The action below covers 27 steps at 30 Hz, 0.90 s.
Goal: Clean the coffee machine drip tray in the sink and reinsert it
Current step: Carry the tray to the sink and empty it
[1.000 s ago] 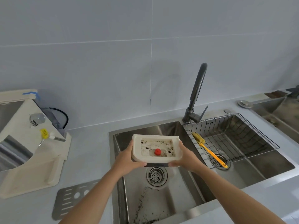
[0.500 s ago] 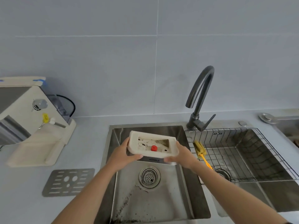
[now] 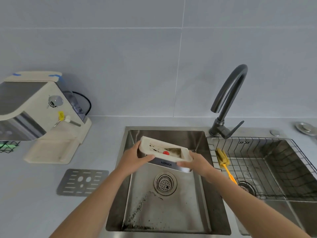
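The cream drip tray (image 3: 145,143) hangs over the left sink basin (image 3: 202,186), tilted down toward its right end. Dark coffee residue and a red float (image 3: 165,153) show inside it. My left hand (image 3: 133,158) grips its left end, and my right hand (image 3: 197,162) grips its right end from below. A silver front panel with a brand name faces me. The cream coffee machine (image 3: 39,109) stands on the counter at the left, its base slot bare. Coffee grounds streak the basin floor toward the drain (image 3: 165,183).
The metal drip grate (image 3: 82,182) lies flat on the counter left of the sink. A dark faucet (image 3: 226,100) rises behind the divider. The right basin holds a wire rack (image 3: 267,169) and a yellow brush (image 3: 223,160). A small wire basket sits at far left.
The tray has tipped further, its right end dropping lower over the basin. The view has shifted, bringing the coffee machine and the grate more into frame.
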Available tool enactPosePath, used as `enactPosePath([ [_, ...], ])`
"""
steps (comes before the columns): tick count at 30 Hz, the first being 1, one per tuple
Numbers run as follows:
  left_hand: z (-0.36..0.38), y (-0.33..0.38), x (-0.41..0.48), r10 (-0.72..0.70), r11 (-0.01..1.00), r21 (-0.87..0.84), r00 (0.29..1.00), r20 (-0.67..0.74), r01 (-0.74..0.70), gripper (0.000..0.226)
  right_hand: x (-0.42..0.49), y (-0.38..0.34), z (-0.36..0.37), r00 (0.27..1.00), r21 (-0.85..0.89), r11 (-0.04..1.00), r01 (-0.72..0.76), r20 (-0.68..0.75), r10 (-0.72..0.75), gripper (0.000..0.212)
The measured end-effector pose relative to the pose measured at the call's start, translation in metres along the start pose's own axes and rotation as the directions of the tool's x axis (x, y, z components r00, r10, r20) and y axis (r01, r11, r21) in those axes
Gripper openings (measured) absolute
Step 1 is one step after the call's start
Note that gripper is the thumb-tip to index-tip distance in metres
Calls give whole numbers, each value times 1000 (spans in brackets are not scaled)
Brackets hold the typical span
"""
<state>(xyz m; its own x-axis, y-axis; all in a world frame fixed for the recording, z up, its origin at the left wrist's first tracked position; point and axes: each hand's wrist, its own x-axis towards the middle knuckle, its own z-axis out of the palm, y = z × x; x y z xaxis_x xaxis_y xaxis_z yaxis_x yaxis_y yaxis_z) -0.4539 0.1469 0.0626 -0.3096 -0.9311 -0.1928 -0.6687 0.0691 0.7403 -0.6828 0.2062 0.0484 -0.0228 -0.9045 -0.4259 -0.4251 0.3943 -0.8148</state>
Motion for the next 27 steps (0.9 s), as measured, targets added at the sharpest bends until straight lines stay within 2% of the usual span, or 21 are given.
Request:
enactPosePath([
  [3, -2, -1, 1, -24, 999, 25, 1000, -14, 24, 68, 4, 1, 3, 999, 20, 999, -34, 1, 34, 49],
  [10, -5, 7, 8, -85, 986, 137, 995, -46, 91, 74, 11, 10, 8, 988, 63, 986, -154, 19, 153, 34],
  [15, -3, 18, 16, -124, 951, 280, 992, -35, 129, 58, 11, 14, 8, 970, 101, 965, -242, 63, 237, 46],
  [20, 4, 19, 27, -205, 914, 360, 978, 21, 184, 72, 9, 19, 7, 945, 135, 938, -320, 117, 306, 63],
  [24, 12, 22, 31, -248, 864, 453, 969, 0, 221, 76, 5, 20, 8, 922, 221, 900, -377, 178, 343, 54],
  [27, 21, 23, 32, -282, 819, 524, 959, 11, 234, 86, 1, 20, 9, 902, 221, 879, -421, 206, 380, 50],
])
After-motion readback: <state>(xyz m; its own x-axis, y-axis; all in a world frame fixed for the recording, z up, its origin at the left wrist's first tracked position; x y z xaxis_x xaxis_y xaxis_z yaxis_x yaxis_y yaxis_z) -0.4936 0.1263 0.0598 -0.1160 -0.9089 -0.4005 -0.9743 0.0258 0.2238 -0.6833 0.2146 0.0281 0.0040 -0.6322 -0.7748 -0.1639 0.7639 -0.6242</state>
